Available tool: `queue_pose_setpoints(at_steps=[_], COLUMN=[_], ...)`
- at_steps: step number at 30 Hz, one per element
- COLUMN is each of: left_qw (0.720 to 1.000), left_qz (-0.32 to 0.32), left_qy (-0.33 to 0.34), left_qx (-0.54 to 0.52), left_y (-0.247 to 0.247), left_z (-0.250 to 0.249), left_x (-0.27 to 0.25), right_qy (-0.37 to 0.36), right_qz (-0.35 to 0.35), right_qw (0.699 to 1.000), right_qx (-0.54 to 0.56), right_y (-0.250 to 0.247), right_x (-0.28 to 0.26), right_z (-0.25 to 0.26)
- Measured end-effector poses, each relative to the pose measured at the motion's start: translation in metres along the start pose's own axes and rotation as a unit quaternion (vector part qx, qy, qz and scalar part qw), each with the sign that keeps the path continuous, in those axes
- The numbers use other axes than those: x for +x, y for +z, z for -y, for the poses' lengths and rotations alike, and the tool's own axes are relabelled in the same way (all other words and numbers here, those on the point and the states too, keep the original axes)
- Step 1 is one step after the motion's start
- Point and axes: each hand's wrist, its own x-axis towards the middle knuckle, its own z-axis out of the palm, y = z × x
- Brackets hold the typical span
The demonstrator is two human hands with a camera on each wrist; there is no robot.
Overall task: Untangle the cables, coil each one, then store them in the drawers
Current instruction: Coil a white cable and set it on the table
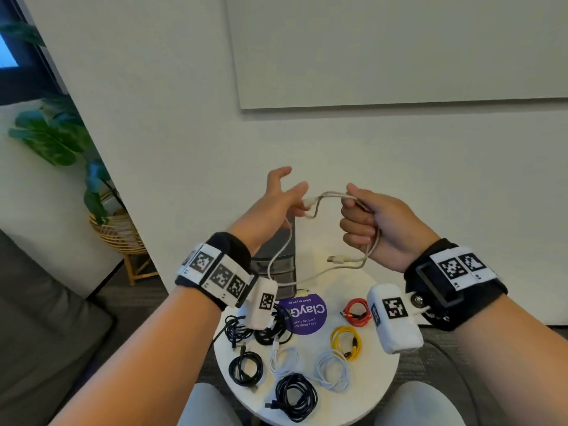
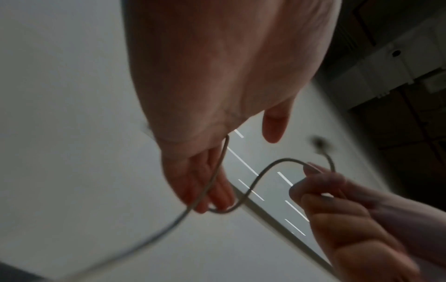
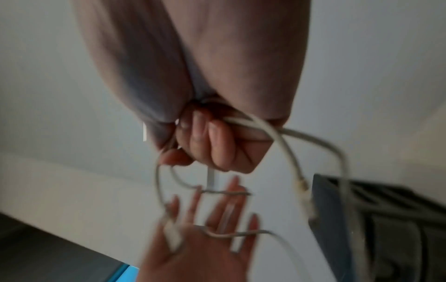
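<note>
Head view: both my hands are raised above the small round table [image 1: 381,373], working one beige cable [image 1: 330,196]. My right hand [image 1: 378,222] is curled into a fist round several loops of it – coil bunched in the palm, a USB plug [image 1: 336,259] dangling just below the fist. My left hand [image 1: 276,199] is mostly spread, fingers straight, with the cable draped across the fingers; a white connector end sits at the fingertips. Whether any finger actually pinches it, I cannot tell. A slack run of cable hangs from the left hand down past my left wrist, then curves back toward the right.

Below my hands on the table – coiled cables laid apart: red cable [image 1: 356,312] and yellow cable [image 1: 345,341] under my right wrist, two white coils [image 1: 333,372] between, black coils [image 1: 296,395] under my left wrist. Dark drawer unit [image 1: 276,269] stands beyond them, behind my left wrist, beside a purple round sticker [image 1: 307,315].

Wrist views are blurred but match: right fist clenched on loops, left fingers straight.
</note>
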Motion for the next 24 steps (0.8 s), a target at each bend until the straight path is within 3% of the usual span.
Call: queue_pose_setpoints(at_steps=[7, 11, 16, 20, 24], left_qw=[0.99, 0.997, 0.998, 0.998, 0.989], left_qz=[-0.086, -0.037, 0.025, 0.046, 0.041], left_qy=[0.022, 0.03, 0.026, 0.02, 0.036], left_qx=[0.113, 0.064, -0.049, 0.025, 0.134], left_y=[-0.002, 0.002, 0.0, -0.013, -0.014], left_z=[0.015, 0.02, 0.022, 0.012, 0.001], left_x=[-0.013, -0.021, -0.028, -0.032, -0.026], right_qy=[0.039, 0.007, -0.037, -0.043, 0.008], right_qz=[0.048, 0.054, -0.025, -0.053, -0.046], right_qw=[0.996, 0.995, 0.999, 0.998, 0.999], right_qx=[0.071, 0.084, 0.02, -0.013, 0.017], right_y=[-0.002, 0.002, 0.007, 0.004, 0.004], right_x=[-0.003, 0.0, 0.005, 0.006, 0.008], right_z=[0.002, 0.003, -0.002, -0.005, -0.003])
